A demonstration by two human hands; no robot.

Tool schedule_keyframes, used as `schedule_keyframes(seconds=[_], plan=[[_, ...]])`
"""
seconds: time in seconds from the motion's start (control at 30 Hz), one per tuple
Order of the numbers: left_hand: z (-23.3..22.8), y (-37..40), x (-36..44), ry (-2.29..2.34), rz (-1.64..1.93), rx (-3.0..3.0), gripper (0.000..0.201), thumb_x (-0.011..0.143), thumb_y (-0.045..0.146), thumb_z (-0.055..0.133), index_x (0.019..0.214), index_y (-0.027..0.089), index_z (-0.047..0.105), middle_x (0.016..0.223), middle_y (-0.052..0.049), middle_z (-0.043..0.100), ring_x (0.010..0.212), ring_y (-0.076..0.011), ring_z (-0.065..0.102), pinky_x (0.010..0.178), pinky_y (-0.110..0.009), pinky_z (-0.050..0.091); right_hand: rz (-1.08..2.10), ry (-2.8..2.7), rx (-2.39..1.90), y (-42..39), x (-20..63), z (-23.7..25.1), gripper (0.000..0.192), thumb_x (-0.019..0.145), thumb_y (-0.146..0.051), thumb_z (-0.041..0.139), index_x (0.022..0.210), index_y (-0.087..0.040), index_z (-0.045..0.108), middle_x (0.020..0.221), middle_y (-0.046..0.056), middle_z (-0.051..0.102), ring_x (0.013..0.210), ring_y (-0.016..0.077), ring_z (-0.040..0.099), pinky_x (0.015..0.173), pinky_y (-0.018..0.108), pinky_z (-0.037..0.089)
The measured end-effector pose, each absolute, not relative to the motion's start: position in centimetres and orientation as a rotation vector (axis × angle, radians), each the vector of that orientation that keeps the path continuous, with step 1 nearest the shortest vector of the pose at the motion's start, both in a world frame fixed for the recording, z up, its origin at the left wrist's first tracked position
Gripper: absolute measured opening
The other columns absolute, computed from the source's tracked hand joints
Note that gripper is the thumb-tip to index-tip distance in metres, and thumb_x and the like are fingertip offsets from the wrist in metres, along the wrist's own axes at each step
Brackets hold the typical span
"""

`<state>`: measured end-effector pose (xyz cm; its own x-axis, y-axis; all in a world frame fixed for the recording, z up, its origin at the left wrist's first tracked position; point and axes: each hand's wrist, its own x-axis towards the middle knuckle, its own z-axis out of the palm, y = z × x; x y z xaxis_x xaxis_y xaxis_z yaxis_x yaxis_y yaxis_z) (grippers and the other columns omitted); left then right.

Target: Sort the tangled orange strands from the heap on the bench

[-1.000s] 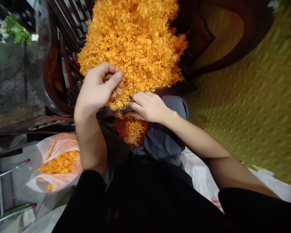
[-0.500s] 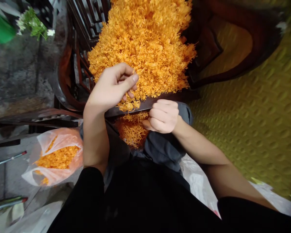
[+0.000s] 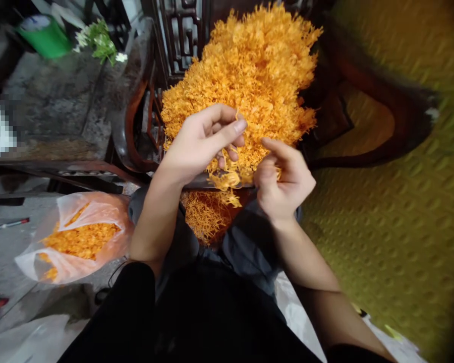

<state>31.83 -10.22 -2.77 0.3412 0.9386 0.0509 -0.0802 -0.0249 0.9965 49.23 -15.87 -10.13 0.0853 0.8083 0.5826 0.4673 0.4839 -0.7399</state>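
A large heap of orange, curly, thread-like strands point(image 3: 257, 70) is piled on a dark wooden chair seat in front of me. My left hand point(image 3: 206, 138) is at the heap's near edge, thumb and forefinger pinched on an orange strand, its other fingers loosely curled. A small clump of orange strands point(image 3: 227, 179) hangs just below those fingers. To its right, my right hand point(image 3: 285, 181) has its forefinger stretched out and the others curled; a bit of orange shows by its fingers, but its hold is unclear. Between my knees lie more thin orange strands point(image 3: 204, 217).
A whitish plastic bag point(image 3: 111, 209) with orange pieces stands on the floor at left. Curved wooden armrests point(image 3: 126, 136) flank the heap. A green tape roll point(image 3: 47, 40) and white flowers with leaves point(image 3: 102, 43) lie upper left. A yellow dimpled mat point(image 3: 366, 217) hangs or lies at right.
My right hand has risen from below the seat edge to the heap, its fist loosening with the forefinger out. My left hand keeps its pinch. The whole view has shifted.
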Motion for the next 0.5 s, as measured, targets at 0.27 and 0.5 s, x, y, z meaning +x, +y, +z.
schedule_keyframes(seconds=[0.27, 0.5], plan=[[-3.1, -9.3, 31.3, 0.818, 1.206, 1.026, 0.032, 0.090, 0.030, 0.073, 0.119, 0.019, 0.065, 0.103, -0.008, 0.070, 0.100, -0.0239, 0.073, 0.073, -0.030, 0.060, 0.194, -1.765, -1.037, -13.2, 47.4, -7.6, 0.080, 0.077, -0.063, 0.082, 0.142, -0.023, 0.056, 0.097, 0.007, 0.071, 0.074, 0.0215, 0.065, 0.070, 0.040, 0.059], [-3.9, -9.0, 30.9, 0.798, 1.188, 1.189, 0.043, 0.080, 0.023, 0.082, 0.120, 0.018, 0.069, 0.122, -0.012, 0.069, 0.109, -0.0254, 0.068, 0.088, -0.036, 0.058, 0.087, -1.556, -1.024, -12.5, 47.3, -8.5, 0.014, 0.099, -0.031, 0.066, 0.090, -0.021, 0.066, 0.080, 0.001, 0.069, 0.071, 0.0145, 0.065, 0.066, 0.029, 0.051]])
